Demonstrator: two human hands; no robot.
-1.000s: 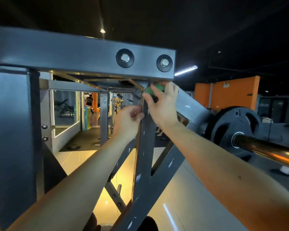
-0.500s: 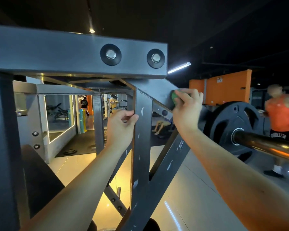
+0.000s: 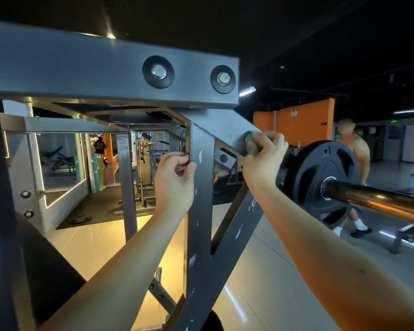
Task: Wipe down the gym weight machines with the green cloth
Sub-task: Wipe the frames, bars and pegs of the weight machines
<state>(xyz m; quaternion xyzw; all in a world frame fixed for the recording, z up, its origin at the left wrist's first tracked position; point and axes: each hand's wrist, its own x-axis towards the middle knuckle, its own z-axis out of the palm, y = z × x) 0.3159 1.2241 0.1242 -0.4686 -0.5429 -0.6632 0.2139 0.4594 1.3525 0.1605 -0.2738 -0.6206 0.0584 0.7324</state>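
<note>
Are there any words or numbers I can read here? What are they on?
No text here can be read clearly.
White sign on the orange wall: too small to read.
Glowing green sign near the ceiling: blurred.
White print on the distant person's black shirt: blurred.

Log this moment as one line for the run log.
step: wiping frame | right hand: presses green cloth on slanted beam | left hand: grips upright post | weight plate: on barbell
</note>
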